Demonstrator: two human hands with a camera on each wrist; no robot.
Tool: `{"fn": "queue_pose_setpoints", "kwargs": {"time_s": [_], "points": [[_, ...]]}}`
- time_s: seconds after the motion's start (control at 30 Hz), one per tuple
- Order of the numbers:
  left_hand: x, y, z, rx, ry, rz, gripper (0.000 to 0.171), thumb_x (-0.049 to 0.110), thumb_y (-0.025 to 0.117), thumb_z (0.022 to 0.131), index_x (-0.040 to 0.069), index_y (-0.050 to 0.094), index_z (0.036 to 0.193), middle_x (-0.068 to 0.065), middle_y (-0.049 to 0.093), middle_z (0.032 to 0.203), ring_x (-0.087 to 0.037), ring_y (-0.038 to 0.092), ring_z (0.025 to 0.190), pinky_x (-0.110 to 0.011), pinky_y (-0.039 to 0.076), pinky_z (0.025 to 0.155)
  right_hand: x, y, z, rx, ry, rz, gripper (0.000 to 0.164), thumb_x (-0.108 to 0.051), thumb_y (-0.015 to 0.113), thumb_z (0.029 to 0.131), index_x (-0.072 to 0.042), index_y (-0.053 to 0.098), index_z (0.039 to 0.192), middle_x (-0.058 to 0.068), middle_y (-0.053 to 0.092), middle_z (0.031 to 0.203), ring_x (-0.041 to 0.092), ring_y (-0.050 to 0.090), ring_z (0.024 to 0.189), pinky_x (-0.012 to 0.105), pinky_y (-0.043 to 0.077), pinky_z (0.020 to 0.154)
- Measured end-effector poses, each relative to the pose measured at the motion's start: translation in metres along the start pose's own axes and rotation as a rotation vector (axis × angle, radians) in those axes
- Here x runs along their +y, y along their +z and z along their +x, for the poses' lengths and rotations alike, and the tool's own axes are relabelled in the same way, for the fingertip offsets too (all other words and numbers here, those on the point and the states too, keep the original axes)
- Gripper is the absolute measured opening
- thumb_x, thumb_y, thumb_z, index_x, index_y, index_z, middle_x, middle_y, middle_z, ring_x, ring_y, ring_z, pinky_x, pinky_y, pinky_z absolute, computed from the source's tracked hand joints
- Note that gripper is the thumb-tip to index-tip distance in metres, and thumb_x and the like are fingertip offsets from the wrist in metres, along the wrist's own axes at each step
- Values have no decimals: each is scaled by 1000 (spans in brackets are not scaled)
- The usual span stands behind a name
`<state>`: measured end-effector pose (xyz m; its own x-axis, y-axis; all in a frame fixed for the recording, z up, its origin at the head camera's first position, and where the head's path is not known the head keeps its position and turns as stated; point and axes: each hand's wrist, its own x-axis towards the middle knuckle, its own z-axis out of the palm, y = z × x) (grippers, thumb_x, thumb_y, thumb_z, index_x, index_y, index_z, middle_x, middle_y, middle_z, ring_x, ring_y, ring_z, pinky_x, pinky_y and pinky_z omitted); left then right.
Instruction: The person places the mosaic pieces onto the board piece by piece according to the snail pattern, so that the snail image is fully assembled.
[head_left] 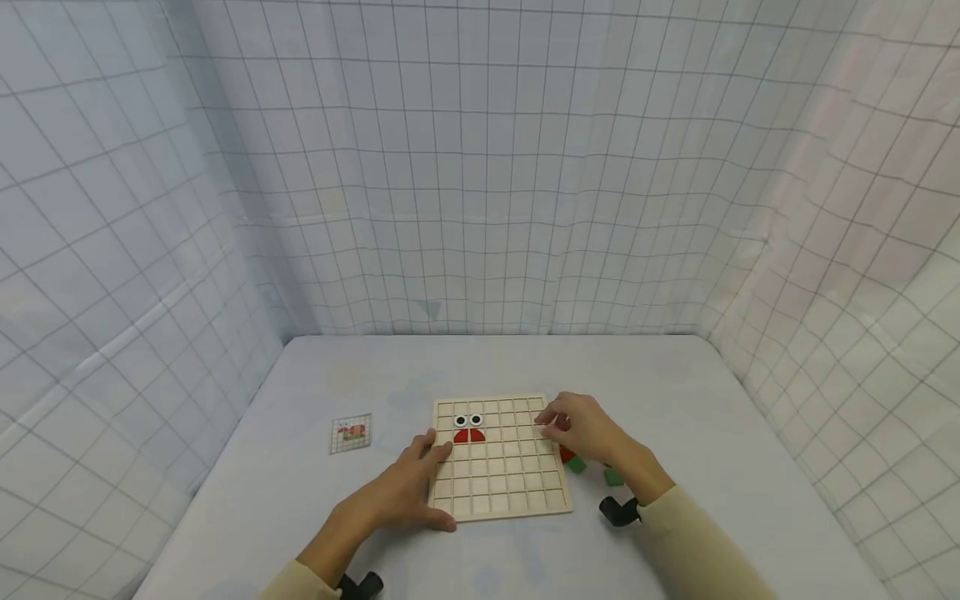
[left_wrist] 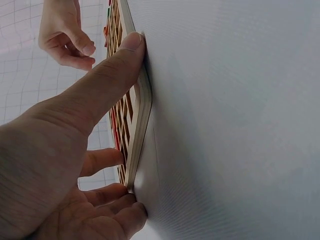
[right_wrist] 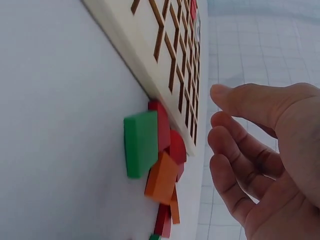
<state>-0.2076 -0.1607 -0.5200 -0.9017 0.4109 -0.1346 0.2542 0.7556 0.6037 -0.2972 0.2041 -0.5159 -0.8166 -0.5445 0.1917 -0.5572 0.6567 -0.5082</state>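
Observation:
A pale wooden grid board (head_left: 502, 467) lies on the table. Two eye tiles (head_left: 468, 420) and two red rounded tiles (head_left: 469, 436) sit in its upper left cells. My left hand (head_left: 408, 483) rests at the board's near left corner, its thumb against the near edge and its other fingers spread along the left side. Over the board's right edge hovers my right hand (head_left: 581, 427), fingers loosely bent. In the right wrist view its thumb and fingertips are a little apart, with nothing visible between them. Beside that edge lie a green tile (right_wrist: 141, 145), an orange tile (right_wrist: 162, 177) and red tiles (right_wrist: 178, 146).
A small picture card (head_left: 350, 433) with a coloured figure on a grid lies left of the board. Another green tile (head_left: 613, 477) is below the right wrist. White gridded curtains (head_left: 480, 208) surround the table (head_left: 660, 375) at the back and sides.

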Motion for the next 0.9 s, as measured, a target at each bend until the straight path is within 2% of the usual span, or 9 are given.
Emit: {"fn": "queue_pose_setpoints", "kwargs": {"time_s": [0.27,0.47,0.63,0.9], "points": [[2,1,-1,4,-1,6,127,42,113,75,2,47,175,-33,29,187,-57,39,171,-70,47,131,16,-16,-29,-53,-2,41,9,-11,89,104,-13,88,112,-6,79,104,2,60,86,23,57,77],[3,-1,-3,-4,-1,-3,126,43,112,76,2,47,176,-33,29,187,-57,38,172,-71,46,132,22,-20,-49,-110,8,101,8,-13,90,103,-17,86,109,-10,79,106,-3,67,93,23,63,87],[3,-3,-5,-6,36,-21,124,41,112,78,0,46,175,-36,28,186,-60,35,172,-73,45,131,25,-21,-57,-152,14,136,9,-14,93,101,-20,87,105,-10,74,101,-1,64,87,22,61,82],[2,-2,-4,-1,39,-15,124,42,111,78,0,47,175,-35,29,186,-58,37,172,-72,46,131,29,-21,-60,-215,15,171,15,-11,95,99,-20,86,107,-6,70,101,-1,67,86,21,62,81]]}}
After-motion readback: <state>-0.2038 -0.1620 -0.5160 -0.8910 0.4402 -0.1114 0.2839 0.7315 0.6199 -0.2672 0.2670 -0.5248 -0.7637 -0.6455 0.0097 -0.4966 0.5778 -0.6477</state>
